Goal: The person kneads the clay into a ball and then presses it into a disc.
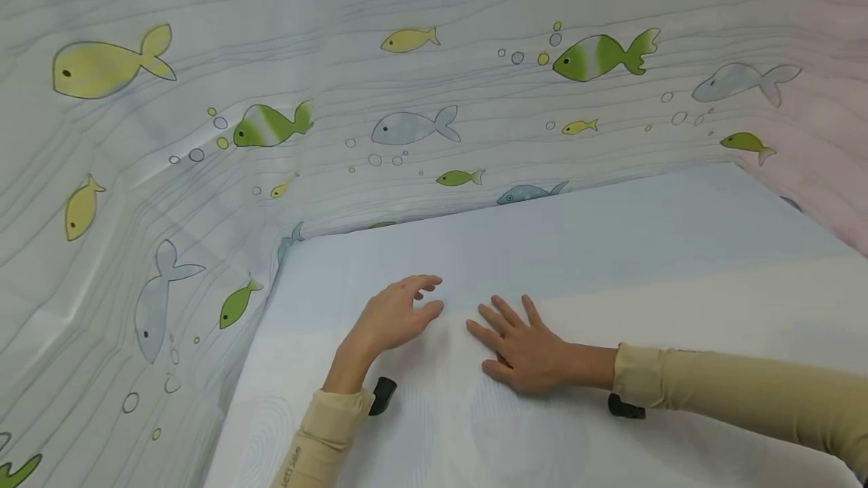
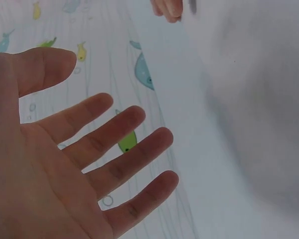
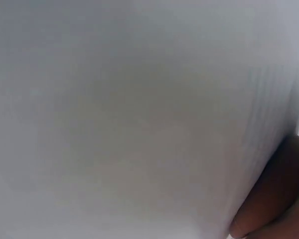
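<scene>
A smooth sheet [image 1: 610, 224], pale blue along its far part and white nearer, spreads beneath both hands. My right hand [image 1: 532, 352] lies palm down on its white part with the fingers spread. To the left, my left hand [image 1: 393, 315] is held over the sheet with loosely bent fingers and nothing in its grasp. In the left wrist view the left palm [image 2: 50, 164] shows bare, its fingers apart. The right wrist view is mostly blurred white surface, with part of the right hand [image 3: 274, 194] at the lower right edge.
Fabric printed with fish [image 1: 407, 81] rises behind the sheet and along its left side, folded at the corner. A pinkish stretch of it [image 1: 807, 126] stands at the right. Black wrist devices [image 1: 383, 396] sit by both cuffs.
</scene>
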Tool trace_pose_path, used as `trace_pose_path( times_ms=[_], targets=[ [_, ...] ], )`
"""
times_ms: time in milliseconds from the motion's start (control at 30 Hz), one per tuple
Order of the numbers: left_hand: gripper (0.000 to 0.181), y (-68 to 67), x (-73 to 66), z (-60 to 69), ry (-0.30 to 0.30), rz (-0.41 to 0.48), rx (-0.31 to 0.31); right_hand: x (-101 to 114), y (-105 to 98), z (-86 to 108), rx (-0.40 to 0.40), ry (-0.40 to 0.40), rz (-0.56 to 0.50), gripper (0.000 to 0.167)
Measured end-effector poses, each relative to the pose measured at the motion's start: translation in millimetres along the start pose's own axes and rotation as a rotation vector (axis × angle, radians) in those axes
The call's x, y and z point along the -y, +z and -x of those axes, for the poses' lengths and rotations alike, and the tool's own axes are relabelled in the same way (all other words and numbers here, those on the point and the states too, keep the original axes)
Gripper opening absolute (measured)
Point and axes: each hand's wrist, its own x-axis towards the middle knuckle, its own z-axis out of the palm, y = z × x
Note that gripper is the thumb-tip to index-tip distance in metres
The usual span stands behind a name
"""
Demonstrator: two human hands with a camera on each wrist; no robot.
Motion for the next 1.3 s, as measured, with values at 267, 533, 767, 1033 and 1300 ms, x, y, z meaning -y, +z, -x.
trace_pose_path(
  times_ms=[267,533,767,1033,1300],
  targets=[
    [0.042,-1.1,5.6,-11.2,0.018,-0.015,-0.009,-5,-6,-14.5,0.029,0.041,-0.012,0.065],
    [0.042,-3.3,8.1,-17.7,0.024,-0.02,-0.017,-11,-8,-23.3,-0.013,0.053,-0.059,0.062],
    [0.042,-6.6,11.7,-20.2,0.016,-0.024,-0.031,-19,-16,-29.3,-0.035,0.058,-0.035,0.064],
    [0.043,-15.4,24.7,-24.7,-0.013,0.007,-0.066,-49,-54,-29.5,-0.158,0.118,-0.071,0.063],
    [0.046,-20.8,39.7,-24.0,-0.034,0.036,-0.123,-81,-89,-8.6,-0.259,0.189,-0.063,0.056]
  ],
)
